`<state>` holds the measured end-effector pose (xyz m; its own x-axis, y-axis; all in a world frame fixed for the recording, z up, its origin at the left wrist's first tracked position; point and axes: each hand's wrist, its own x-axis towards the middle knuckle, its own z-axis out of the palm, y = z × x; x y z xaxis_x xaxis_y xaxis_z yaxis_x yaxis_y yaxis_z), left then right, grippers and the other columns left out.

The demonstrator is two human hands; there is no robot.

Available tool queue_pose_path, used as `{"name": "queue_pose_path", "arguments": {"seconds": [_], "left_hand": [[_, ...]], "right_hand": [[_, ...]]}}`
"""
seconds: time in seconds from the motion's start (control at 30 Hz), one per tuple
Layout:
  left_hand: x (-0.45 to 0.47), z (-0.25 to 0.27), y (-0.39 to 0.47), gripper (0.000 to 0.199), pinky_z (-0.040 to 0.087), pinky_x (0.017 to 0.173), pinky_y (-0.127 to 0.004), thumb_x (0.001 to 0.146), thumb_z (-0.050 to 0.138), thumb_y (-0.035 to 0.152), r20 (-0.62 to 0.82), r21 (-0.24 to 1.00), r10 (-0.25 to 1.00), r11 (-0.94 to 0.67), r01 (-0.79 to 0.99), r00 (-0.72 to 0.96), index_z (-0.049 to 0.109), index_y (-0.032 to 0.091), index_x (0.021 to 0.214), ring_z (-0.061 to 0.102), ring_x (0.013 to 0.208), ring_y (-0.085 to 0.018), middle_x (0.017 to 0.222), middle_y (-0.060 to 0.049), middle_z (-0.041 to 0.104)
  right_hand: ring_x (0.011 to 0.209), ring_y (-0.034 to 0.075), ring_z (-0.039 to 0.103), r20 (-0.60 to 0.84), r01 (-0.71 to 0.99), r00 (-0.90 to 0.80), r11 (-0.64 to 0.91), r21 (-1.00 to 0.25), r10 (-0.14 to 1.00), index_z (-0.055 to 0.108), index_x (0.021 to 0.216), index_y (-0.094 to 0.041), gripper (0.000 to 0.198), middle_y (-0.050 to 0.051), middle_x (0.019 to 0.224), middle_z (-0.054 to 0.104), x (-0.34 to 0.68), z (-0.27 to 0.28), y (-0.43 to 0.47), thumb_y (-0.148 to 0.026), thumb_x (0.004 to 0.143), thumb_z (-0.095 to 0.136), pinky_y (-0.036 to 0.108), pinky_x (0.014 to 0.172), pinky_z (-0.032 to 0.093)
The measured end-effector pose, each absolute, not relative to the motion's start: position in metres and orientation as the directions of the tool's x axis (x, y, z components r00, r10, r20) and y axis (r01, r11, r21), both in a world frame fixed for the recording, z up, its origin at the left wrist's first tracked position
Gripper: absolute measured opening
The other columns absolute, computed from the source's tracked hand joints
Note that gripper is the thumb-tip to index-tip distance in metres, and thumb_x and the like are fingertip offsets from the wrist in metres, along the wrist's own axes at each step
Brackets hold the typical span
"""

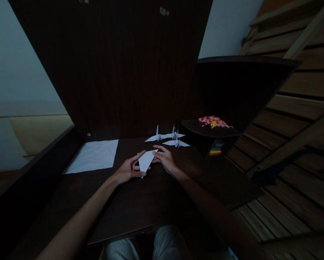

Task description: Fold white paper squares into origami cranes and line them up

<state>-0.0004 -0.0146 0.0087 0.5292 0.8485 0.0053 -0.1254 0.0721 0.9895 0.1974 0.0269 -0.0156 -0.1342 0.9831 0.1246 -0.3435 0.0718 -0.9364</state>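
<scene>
A white folded paper (146, 160), kite-like in outline, is held between my two hands above the dark desk. My left hand (128, 169) grips its left edge and lower tip, with the thumb near the bottom point. At the upper right corner, my right hand (164, 158) pinches the paper between thumb and fingers. Just beyond the hands stand three white paper cranes: one at the left (158, 137), one behind at the right (174, 135) and one nearer (177, 143). Some fingertips are hidden behind the folded paper.
A flat white sheet (95, 155) lies on the desk (140, 202) to the left. At the right, a corner shelf (194, 126) bears a pile of small pink, red and yellow pieces (214, 121). A raised dark edge (37, 162) borders the left; a tall dark panel stands behind.
</scene>
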Motion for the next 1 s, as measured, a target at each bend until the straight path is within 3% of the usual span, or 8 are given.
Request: {"name": "queue_pose_path", "arguments": {"seconds": [0.2,0.37,0.47,0.83,1.0], "left_hand": [[-0.001,0.014,-0.017,0.094,0.059,0.074,-0.032,0.065,0.076,0.009,0.037,0.968,0.893,0.079,-0.238,0.449,0.033,0.033,0.145,0.069,0.094,-0.025,0.155,-0.016,0.023],[0.0,0.014,-0.011,0.065,0.06,0.074,-0.038,0.069,0.076,0.018,-0.01,0.955,0.952,0.099,-0.278,0.305,0.053,0.022,0.129,0.067,0.098,-0.027,0.138,-0.015,0.052],[0.0,0.012,-0.009,0.051,0.06,0.073,-0.037,0.067,0.078,0.021,-0.012,0.961,0.969,0.079,-0.264,0.246,0.061,0.016,0.115,0.067,0.097,-0.027,0.125,-0.014,0.062],[-0.002,0.012,-0.006,0.044,0.059,0.065,-0.035,0.063,0.079,0.024,-0.011,0.973,0.986,0.049,-0.227,0.166,0.065,0.013,0.103,0.069,0.078,-0.022,0.106,-0.012,0.069],[-0.002,0.012,-0.007,0.044,0.058,0.062,-0.033,0.06,0.079,0.026,0.002,0.982,0.992,0.022,-0.19,0.13,0.066,0.012,0.1,0.068,0.075,-0.021,0.1,-0.011,0.071]], "right_hand": [[0.053,0.014,0.064,0.186,-0.334,-0.119,0.137,-0.933,0.975,0.059,0.104,-0.019,0.048,-0.003,0.061,0.066,0.201,-0.014,0.027,-0.03,0.062,0.079,0.027,0.052,0.057],[0.054,0.013,0.064,0.121,-0.344,-0.11,0.076,-0.936,0.987,0.062,0.09,-0.017,0.038,0.001,0.067,0.069,0.202,-0.014,0.029,-0.031,0.059,0.079,0.025,0.05,0.055],[0.055,0.013,0.064,0.083,-0.357,-0.141,0.028,-0.934,0.987,0.064,0.09,-0.016,0.035,0.002,0.071,0.07,0.201,-0.012,0.028,-0.03,0.061,0.078,0.025,0.051,0.055],[0.056,0.016,0.066,0.084,-0.403,-0.268,-0.032,-0.915,0.96,0.067,0.092,-0.014,0.029,0.002,0.067,0.069,0.203,-0.007,0.022,-0.022,0.064,0.068,0.028,0.052,0.057],[0.051,0.015,0.065,0.063,-0.312,-0.239,-0.015,-0.95,0.969,0.065,0.09,-0.014,0.033,0.002,0.063,0.067,0.199,-0.01,0.024,-0.037,0.067,0.074,0.026,0.048,0.056]]}}
